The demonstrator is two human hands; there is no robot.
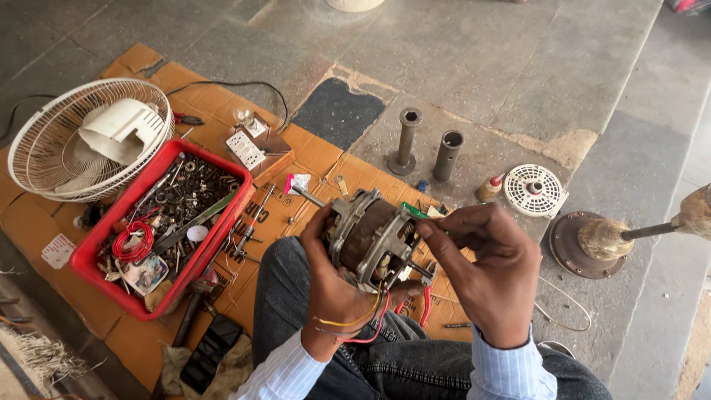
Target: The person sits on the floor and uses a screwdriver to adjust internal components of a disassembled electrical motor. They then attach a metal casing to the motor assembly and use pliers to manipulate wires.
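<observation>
the person is sitting over a flattened cardboard sheet on the stone floor, and the left hand is cupping an electric fan motor from below, fingers wrapped around its left side, holding it above the lap. the right hand is reaching in from the right, fingertips pressed together in a pinch at the motor's top right edge, beside something green too small to identify. the motor is already out of its housing, with yellow and red wires dangling loose over the left wrist; the fan guard is lying apart at the cardboard's left edge. a red tray of screws and parts is sitting at the left, red-handled pliers just under the motor.
</observation>
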